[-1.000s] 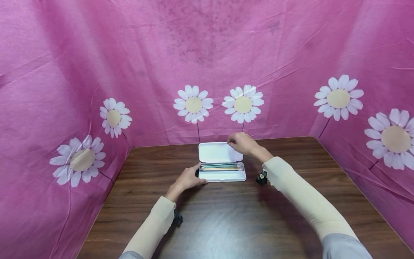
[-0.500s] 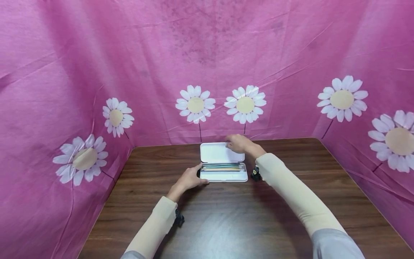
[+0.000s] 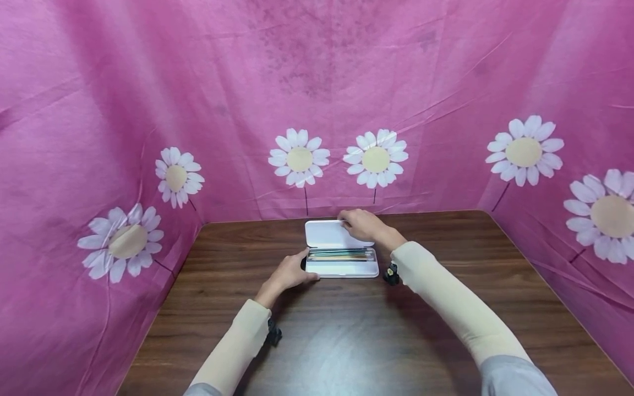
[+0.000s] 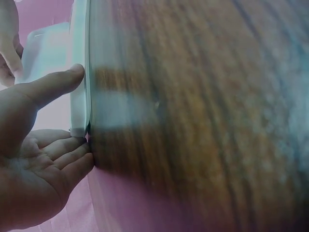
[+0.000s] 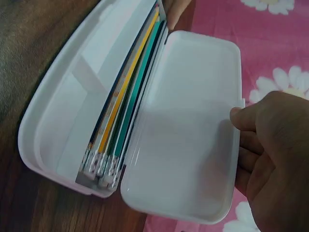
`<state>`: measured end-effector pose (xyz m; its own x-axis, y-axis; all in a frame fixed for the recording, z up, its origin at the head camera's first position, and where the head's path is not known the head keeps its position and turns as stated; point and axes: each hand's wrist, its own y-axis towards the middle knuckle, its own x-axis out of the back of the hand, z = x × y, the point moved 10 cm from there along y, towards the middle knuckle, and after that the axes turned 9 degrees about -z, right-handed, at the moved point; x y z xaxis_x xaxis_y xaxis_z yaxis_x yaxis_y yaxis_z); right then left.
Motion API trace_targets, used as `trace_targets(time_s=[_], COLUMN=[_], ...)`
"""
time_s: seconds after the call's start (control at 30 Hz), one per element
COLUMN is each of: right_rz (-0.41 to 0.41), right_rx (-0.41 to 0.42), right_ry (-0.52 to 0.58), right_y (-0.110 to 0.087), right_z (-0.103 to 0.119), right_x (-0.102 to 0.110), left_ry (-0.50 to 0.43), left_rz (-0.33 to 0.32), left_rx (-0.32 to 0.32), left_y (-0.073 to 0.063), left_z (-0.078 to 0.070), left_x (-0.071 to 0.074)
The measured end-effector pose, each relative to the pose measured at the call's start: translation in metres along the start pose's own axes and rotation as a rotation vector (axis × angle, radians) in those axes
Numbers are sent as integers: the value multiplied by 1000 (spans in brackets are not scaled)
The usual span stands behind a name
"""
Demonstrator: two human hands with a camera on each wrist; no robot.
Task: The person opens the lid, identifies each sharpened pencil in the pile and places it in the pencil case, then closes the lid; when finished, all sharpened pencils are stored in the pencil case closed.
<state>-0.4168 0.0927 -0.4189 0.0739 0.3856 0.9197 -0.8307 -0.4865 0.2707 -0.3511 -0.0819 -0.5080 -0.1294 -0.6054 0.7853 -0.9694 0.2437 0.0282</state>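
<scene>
A white pencil case [image 3: 346,269] lies on the table with its lid [image 3: 327,234] raised at the back. Several pencils [image 5: 120,101], among them yellow and teal ones, lie side by side in the compartment by the hinge. My left hand [image 3: 289,272] holds the case's left end, with the thumb at the front edge and the fingers around the side. At the lid's far edge, my right hand [image 3: 365,224] pinches the rim, the thumb on the inner face and the fingers behind it.
The brown wooden table [image 3: 327,335] extends around the case. Behind and along both sides hangs a pink cloth [image 3: 238,110] with printed daisies. A shallow divider [image 5: 89,75] splits the case's front compartment.
My right hand has moved a little left and down onto the lid's rim. The left hand keeps its place on the case, and the lid stays raised.
</scene>
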Motion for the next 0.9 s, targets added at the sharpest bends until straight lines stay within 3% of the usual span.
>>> trace_targets(time_s=[0.2,0.47,0.77,0.9], right_rz=[2,-1,-59,-81], right_rx=[13,59,78,142], right_ry=[44,177,149,169], right_y=[-15,-52,-77,-81], right_z=[12,35,40,46], right_x=[-1,-12,-24,-25], left_ry=[0,12,-37,-69], left_rz=[0,-9,-16,-15], left_rx=[-12,-15,18,22], left_y=[-1,-1,-2,-2], left_z=[-1,-2,3,5], left_x=[1,2,1,3])
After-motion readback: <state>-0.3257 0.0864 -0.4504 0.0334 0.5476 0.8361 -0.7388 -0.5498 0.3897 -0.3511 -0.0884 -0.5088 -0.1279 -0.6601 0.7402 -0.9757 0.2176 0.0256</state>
